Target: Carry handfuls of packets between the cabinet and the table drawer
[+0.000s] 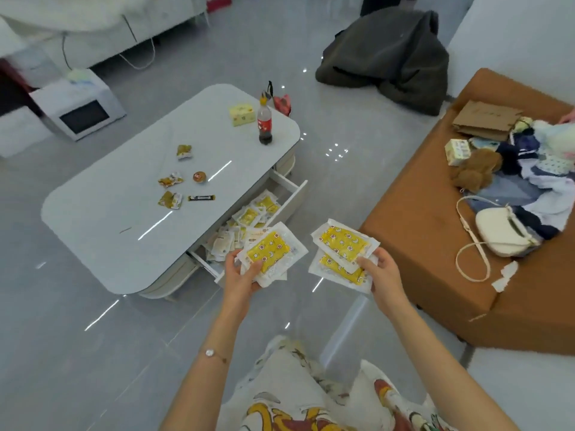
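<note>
My left hand (241, 276) grips a small stack of white-edged packets with a yellow patterned middle (269, 250), thumb on top. My right hand (381, 272) holds two similar yellow packets (343, 244), fanned one over the other. Both hands are raised above the grey floor, just in front of the open drawer (292, 194) of a white coffee table (124, 213). Inside the drawer lie several more of the same packets (249, 217).
On the table top stand a cola bottle (264, 124), a yellow box (241, 114) and several snack wrappers (170, 181). A brown sofa (420, 244) at right holds clothes, a white bag (501, 233) and a paper bag. A dark coat (389, 57) and a microwave (82, 112) sit on the floor.
</note>
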Action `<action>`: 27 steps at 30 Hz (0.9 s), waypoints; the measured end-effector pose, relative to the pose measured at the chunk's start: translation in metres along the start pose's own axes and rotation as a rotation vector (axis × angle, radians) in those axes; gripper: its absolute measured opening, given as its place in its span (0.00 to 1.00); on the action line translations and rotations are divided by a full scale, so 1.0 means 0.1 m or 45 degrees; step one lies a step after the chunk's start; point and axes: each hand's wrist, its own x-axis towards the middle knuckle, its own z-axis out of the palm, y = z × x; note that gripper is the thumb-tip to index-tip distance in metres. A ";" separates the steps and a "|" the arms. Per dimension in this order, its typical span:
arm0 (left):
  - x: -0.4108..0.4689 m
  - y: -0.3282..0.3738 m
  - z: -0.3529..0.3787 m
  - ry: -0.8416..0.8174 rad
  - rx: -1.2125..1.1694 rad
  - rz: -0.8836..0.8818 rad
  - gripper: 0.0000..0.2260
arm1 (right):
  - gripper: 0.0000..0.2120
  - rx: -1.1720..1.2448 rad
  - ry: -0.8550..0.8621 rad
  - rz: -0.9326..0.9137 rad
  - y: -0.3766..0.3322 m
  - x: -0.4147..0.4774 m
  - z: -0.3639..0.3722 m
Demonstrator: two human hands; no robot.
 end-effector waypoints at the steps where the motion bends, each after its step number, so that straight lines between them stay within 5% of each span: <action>1: 0.09 0.02 -0.02 0.038 0.001 0.004 0.20 | 0.13 -0.019 -0.022 0.016 -0.05 0.16 0.08; 17: 2.24 0.03 -0.59 0.555 -0.187 -0.366 0.19 | 0.15 -0.607 -0.392 0.347 -0.39 2.75 1.83; 27: 3.76 -1.09 -1.29 0.884 -0.440 -0.598 0.16 | 0.15 -0.724 -0.396 0.612 0.91 4.55 2.74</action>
